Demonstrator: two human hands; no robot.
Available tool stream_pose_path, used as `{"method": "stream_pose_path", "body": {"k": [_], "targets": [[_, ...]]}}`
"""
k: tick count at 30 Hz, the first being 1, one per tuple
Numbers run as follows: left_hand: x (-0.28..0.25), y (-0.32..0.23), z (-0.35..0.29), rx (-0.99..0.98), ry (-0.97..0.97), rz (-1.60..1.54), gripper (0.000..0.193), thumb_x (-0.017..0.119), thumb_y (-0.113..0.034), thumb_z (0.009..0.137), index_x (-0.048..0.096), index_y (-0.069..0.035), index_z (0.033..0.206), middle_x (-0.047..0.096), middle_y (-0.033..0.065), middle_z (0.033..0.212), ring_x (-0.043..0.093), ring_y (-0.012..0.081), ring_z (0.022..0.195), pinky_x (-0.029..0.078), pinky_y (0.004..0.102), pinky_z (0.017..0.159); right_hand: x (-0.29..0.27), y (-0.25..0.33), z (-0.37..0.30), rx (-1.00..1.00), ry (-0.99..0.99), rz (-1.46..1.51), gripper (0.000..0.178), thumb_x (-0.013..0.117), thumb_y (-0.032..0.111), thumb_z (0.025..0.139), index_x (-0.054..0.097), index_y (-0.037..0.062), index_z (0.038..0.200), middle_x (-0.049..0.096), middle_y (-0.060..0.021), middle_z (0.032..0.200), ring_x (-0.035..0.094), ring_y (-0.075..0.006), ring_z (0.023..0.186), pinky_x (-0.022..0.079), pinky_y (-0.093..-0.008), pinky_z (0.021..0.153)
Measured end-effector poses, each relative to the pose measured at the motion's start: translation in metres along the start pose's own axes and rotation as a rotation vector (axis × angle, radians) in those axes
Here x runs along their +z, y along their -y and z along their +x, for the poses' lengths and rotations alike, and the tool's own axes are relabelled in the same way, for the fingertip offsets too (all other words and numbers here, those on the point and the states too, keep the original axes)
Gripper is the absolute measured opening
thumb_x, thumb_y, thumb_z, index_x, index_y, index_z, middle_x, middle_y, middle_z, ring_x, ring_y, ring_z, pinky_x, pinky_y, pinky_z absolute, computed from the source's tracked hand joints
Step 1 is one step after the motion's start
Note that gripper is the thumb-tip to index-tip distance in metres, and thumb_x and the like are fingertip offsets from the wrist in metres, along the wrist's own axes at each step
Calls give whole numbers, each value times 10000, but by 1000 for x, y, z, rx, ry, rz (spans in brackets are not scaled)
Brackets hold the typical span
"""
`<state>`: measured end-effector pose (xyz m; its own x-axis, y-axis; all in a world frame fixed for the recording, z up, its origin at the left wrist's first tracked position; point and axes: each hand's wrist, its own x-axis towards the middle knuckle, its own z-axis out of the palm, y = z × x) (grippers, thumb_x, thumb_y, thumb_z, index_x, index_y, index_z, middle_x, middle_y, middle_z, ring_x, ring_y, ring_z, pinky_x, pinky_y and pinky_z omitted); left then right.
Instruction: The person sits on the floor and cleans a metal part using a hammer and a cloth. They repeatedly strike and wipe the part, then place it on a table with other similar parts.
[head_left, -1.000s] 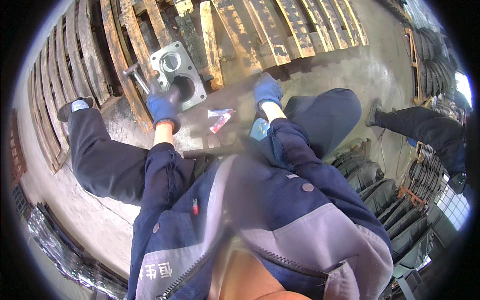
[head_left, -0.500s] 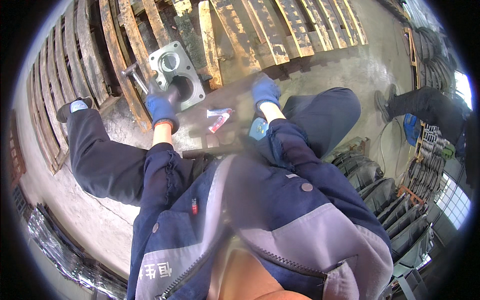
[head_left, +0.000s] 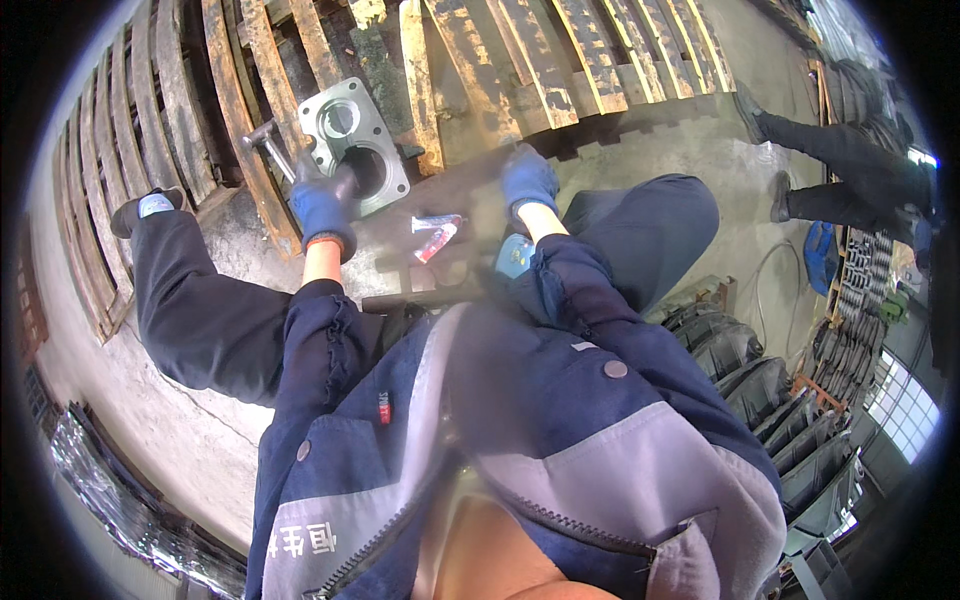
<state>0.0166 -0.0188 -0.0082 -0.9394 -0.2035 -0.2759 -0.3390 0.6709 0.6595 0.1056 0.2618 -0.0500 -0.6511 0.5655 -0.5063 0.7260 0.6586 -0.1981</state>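
My left hand [head_left: 322, 205], in a blue glove, is closed around the shaft of a metal hammer [head_left: 268, 145], its head pointing up and left over the pallet slats. Just right of that hand, a grey metal plate [head_left: 375, 112] with two large round openings and several small bolt holes lies at the pallet's edge. A short dark piece [head_left: 346, 184] shows between the glove and the lower opening; what it is I cannot make out. My right hand [head_left: 529, 180], also gloved in blue, is by my right knee. Blur hides its fingertips and anything in them.
Wooden pallets [head_left: 425, 95] spread across the far side. Two small red-and-white tubes [head_left: 437, 238] lie on the floor between my hands. A dark metal bar [head_left: 415, 300] lies close to me. At right are stacked dark curved parts [head_left: 725, 345], a blue bag-like object [head_left: 821, 257] and another person [head_left: 840, 165].
The other person at right has shifted, with the legs now spread apart in a step. My hands, the hammer and the plate stay almost where they were.
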Motion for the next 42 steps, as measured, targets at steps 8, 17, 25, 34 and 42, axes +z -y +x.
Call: {"method": "stream_pose_path", "body": {"k": [8, 17, 25, 34, 42], "targets": [[-1, -3, 4, -109, 60, -56, 694, 692, -174, 730, 500, -1, 1374, 629, 279, 1254, 647, 350, 1124, 500, 373, 946, 0, 2, 1, 75, -27, 21, 312, 487, 326, 967, 672, 102, 1079, 694, -217, 1073, 665, -419, 1017, 532, -513, 860], [1, 0, 2, -9, -2, -9, 728, 687, -174, 727, 486, -29, 1410, 645, 276, 1218, 655, 355, 1098, 506, 372, 929, 7, -2, 4, 62, -25, 39, 316, 476, 315, 973, 665, 105, 1113, 693, -227, 1080, 660, -427, 1033, 534, -509, 872], [2, 0, 2, -94, 31, -133, 742, 678, -199, 737, 474, 6, 1420, 659, 284, 1174, 680, 332, 999, 519, 366, 873, 17, -8, 7, -58, -51, -72, 261, 506, 291, 956, 657, 100, 1049, 705, -219, 1013, 682, -419, 972, 550, -514, 813], [-2, -6, 0, 24, -12, 77, 733, 678, -220, 757, 463, 8, 1419, 626, 295, 1243, 635, 382, 1146, 495, 376, 962, 23, -7, 7, 34, -68, 10, 272, 529, 260, 956, 705, 77, 1056, 706, -210, 1073, 682, -423, 998, 558, -501, 812], [-1, -4, 2, -26, 17, 76, 690, 717, -257, 765, 503, -38, 1383, 621, 257, 1277, 619, 380, 1173, 488, 389, 986, 18, -6, 3, 32, -48, 105, 311, 522, 274, 962, 708, 72, 1108, 683, -218, 1162, 646, -422, 1113, 534, -500, 903]]}}
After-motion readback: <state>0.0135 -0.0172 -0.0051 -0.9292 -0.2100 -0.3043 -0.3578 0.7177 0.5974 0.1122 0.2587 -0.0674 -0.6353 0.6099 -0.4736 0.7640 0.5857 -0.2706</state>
